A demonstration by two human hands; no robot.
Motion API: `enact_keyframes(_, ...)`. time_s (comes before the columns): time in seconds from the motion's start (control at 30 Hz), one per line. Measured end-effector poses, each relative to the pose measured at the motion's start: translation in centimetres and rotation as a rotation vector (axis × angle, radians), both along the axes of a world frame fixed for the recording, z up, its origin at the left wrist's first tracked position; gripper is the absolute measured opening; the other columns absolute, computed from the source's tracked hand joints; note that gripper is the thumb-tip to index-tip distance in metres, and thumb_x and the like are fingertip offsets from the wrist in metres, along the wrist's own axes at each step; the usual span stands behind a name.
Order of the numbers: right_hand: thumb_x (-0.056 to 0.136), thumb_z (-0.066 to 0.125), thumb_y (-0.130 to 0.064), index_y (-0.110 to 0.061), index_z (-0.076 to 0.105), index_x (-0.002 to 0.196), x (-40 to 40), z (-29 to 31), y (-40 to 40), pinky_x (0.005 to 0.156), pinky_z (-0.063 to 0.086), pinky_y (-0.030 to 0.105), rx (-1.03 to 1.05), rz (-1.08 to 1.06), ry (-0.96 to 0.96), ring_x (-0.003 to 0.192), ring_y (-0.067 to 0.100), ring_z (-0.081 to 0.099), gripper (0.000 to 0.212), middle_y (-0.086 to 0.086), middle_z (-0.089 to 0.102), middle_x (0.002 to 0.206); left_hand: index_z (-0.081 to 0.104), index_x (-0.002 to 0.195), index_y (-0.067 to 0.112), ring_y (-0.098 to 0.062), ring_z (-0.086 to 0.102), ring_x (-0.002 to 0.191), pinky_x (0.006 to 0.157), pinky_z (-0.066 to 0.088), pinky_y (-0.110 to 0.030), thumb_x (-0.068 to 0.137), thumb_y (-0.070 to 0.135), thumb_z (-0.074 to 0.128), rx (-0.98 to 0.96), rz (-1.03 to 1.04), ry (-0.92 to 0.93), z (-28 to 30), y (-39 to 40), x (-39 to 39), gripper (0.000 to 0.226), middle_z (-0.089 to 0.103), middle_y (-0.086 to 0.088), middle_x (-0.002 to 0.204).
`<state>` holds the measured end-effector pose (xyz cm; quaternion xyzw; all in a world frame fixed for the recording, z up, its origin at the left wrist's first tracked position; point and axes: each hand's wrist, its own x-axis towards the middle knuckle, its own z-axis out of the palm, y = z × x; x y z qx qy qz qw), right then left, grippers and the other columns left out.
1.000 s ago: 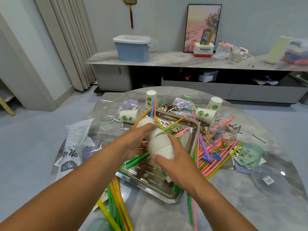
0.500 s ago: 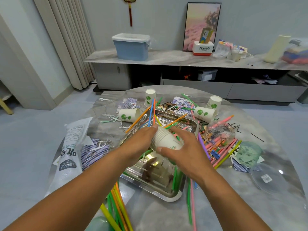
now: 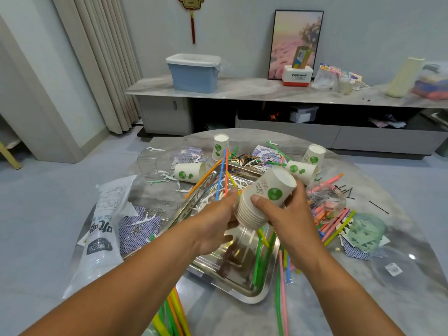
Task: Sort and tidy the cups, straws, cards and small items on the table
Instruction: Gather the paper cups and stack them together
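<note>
Table (image 3: 242, 139), straws (image 3: 259, 258) in tray (image 3: 232, 284)

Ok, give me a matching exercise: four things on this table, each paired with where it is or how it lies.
Things:
1. stack of cups
2. metal tray
3. white bag
4. lone cup

States:
A. lying on its side, left of the tray
B. held by both hands
C. along the table's left edge
D. under the hands, with straws in it

Pairs: 1-B, 2-D, 3-C, 4-A
</note>
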<state>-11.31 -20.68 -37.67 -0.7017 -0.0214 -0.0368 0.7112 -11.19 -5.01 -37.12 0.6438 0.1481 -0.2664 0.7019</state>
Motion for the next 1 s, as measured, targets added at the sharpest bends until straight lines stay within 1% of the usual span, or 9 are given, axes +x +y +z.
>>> enact_keyframes(0.1,0.081,0.083,-0.02,-0.034,0.053,0.129,0.1,-0.9,-0.3,0.094,0.057,0.052,0.167,-0.109,0.14,0.108,0.017,0.068,0.059,-0.007,0.069,0.115,0.068,0.121,0.027,-0.018,0.065,0.113,0.093,0.046,-0.04,0.096,0.076,0.025,0.216,-0.012,-0.108,0.1,1.2,1.3,0.07,0.07,0.003,0.121)
enact_keyframes(0.2,0.087,0.076,-0.018,-0.029,0.056,0.127,0.5,-1.2,-1.1,0.092,0.055,0.061,0.381,-0.157,0.279,0.114,0.03,0.066,0.045,0.004,0.066,0.124,0.061,0.105,0.023,-0.019,0.065,0.096,0.074,0.049,-0.034,0.103,0.051,0.046,0.552,0.169,-0.415,-0.2,4.0,4.3,0.032,0.066,0.002,0.11)
enact_keyframes(0.23,0.089,0.073,-0.018,-0.027,0.057,0.126,0.6,-1.2,-1.4,0.091,0.054,0.063,0.438,-0.154,0.314,0.114,0.033,0.066,0.041,0.008,0.066,0.126,0.058,0.114,0.024,-0.018,0.062,0.099,0.075,0.049,-0.035,0.103,0.037,0.054,0.737,0.175,-0.505,-0.6,5.5,5.6,0.017,0.064,0.002,0.118)
enact_keyframes(0.33,0.09,0.071,-0.018,-0.023,0.058,0.122,0.8,-1.2,-1.9,0.089,0.055,0.063,0.529,-0.139,0.377,0.111,0.037,0.067,0.035,0.013,0.066,0.126,0.04,0.149,0.025,-0.027,0.044,0.133,0.103,0.043,-0.044,0.086,0.004,0.071,1.274,-0.08,-0.63,-1.7,10.3,10.1,0.073,0.048,-0.003,0.148)
enact_keyframes(0.47,0.088,0.073,-0.02,-0.022,0.056,0.13,1.0,-1.2,-1.3,0.08,0.06,0.057,0.548,-0.123,0.387,0.105,0.036,0.07,0.045,0.011,0.068,0.124,0.016,0.16,0.025,-0.029,0.027,0.148,0.118,0.029,-0.043,0.081,0.002,0.075,1.628,-0.497,-0.666,-2.3,14.0,14.6,0.101,0.035,-0.005,0.159)
enact_keyframes(0.63,0.086,0.074,-0.03,-0.027,0.058,0.129,1.0,-1.1,-0.8,0.073,0.062,0.049,0.586,-0.106,0.452,0.102,0.034,0.07,0.046,0.01,0.066,0.125,0.018,0.158,0.029,-0.028,0.048,0.131,0.108,0.043,-0.042,0.079,0.026,0.085,1.653,-0.57,-0.661,-4.0,13.7,16.7,0.104,0.052,-0.006,0.144)
enact_keyframes(0.77,0.087,0.072,-0.038,-0.031,0.06,0.125,0.9,-1.2,-0.9,0.058,0.057,0.036,0.566,-0.117,0.499,0.091,0.028,0.069,0.041,0.01,0.067,0.124,0.043,0.143,0.025,-0.03,0.056,0.116,0.091,0.052,-0.043,0.079,0.034,0.083,1.544,-0.321,-0.663,-4.1,12.9,16.3,0.076,0.051,-0.006,0.133)
enact_keyframes(0.9,0.088,0.068,-0.045,-0.029,0.06,0.126,0.9,-1.0,-1.0,0.07,0.053,0.04,0.52,-0.133,0.503,0.098,0.028,0.066,0.041,0.011,0.067,0.125,0.05,0.133,0.024,-0.025,0.05,0.116,0.087,0.044,-0.036,0.074,0.014,0.085,1.195,0.007,-0.854,-1.3,11.5,15.2,0.069,0.047,-0.004,0.129)
enact_keyframes(1.0,0.088,0.066,-0.048,-0.026,0.063,0.125,0.6,0.0,-1.2,0.074,0.051,0.039,0.533,-0.076,0.539,0.092,0.026,0.068,0.043,0.013,0.073,0.115,0.053,0.129,0.028,-0.013,0.048,0.118,0.09,0.043,-0.03,0.072,0.013,0.089,0.862,0.012,-1.089,0.0,8.8,12.3,0.07,0.049,0.004,0.129)
